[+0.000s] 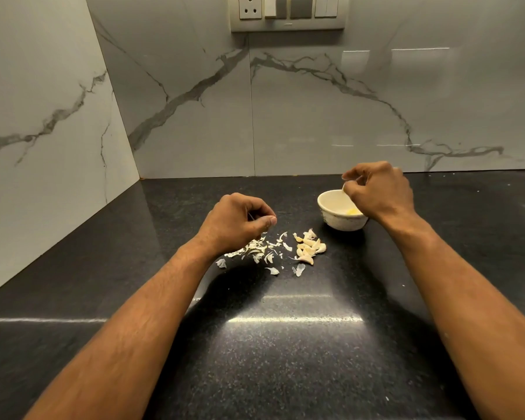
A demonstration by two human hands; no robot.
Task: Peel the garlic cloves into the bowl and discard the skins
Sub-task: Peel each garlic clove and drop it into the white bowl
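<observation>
Head view, looking forward and down: we see a glossy grey-white marble-veined wall [315, 116] meeting a dark speckled polished stone countertop [285, 344] in a corner at the left, with a grey switch-and-socket plate [288, 12] mounted high on the back wall. Our two bare forearms reach in from the bottom edge. The left hand [234, 222] hovers just above the counter with its fingers curled inward and the thumb pressed toward the fingertips; a thin sliver seems pinched there, but we cannot tell for certain what it holds. The right hand [379, 192] is raised over the far rim of a small round white ceramic bowl [334, 213], its fingers bent and pinched together at the tips around something small and pale that we cannot identify. The bowl stands on the counter to the right of centre, and a yellowish peeled piece [352, 211] lies on its floor. Between the two hands, just in front of and left of the bowl, a small heap of cream-coloured unpeeled garlic cloves [309, 248] rests on the counter. Immediately to its left, partly beneath the left wrist, lies a scatter of thin white papery garlic skins [262, 251], with a few loose flakes nearer to us.
</observation>
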